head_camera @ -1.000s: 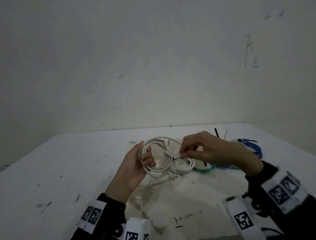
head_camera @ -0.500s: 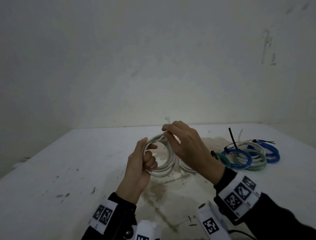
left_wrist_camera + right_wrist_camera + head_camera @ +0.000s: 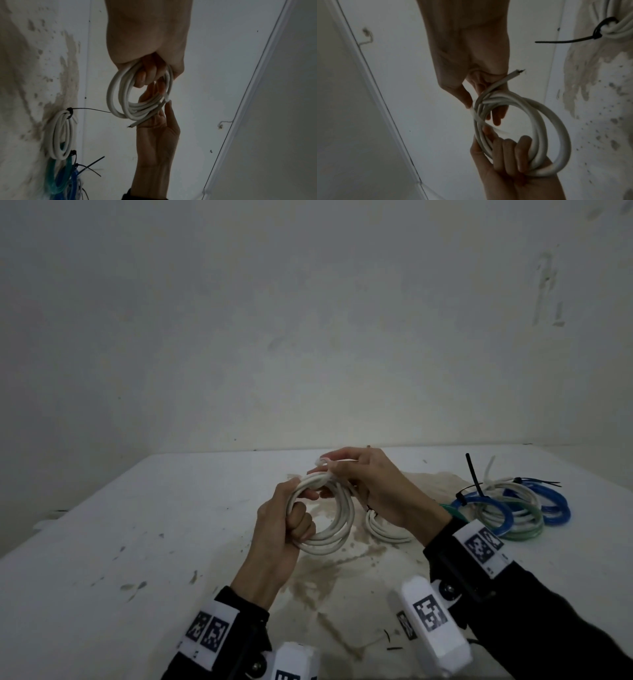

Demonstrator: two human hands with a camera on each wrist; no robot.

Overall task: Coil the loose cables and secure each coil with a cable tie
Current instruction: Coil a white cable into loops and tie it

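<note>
White cable coil (image 3: 329,518) is held above the middle of the surface (image 3: 137,525), a little higher than half a second ago, when it was closer to the surface. The left hand (image 3: 284,529) has its fingers curled through the loops and grips the coil at its near side, as it did before. The right hand (image 3: 376,491) has moved to the far top of the coil and pinches a pale cable tie (image 3: 475,115) between thumb and fingertips; the tie crosses the bundled strands. One cut end of the cable (image 3: 513,75) sticks out beside the right palm. A second white coil (image 3: 60,135), tied with a black cable tie (image 3: 89,108), lies on the stained part of the surface behind the right wrist, partly hidden in the head view. Blue and green coils (image 3: 513,508) with black ties lie near the right edge, now more in view than a second ago. The wrist bands carry square black-and-white codes (image 3: 483,544); I can read no words on them. The pictures are dark, and the tie is blurred.
</note>
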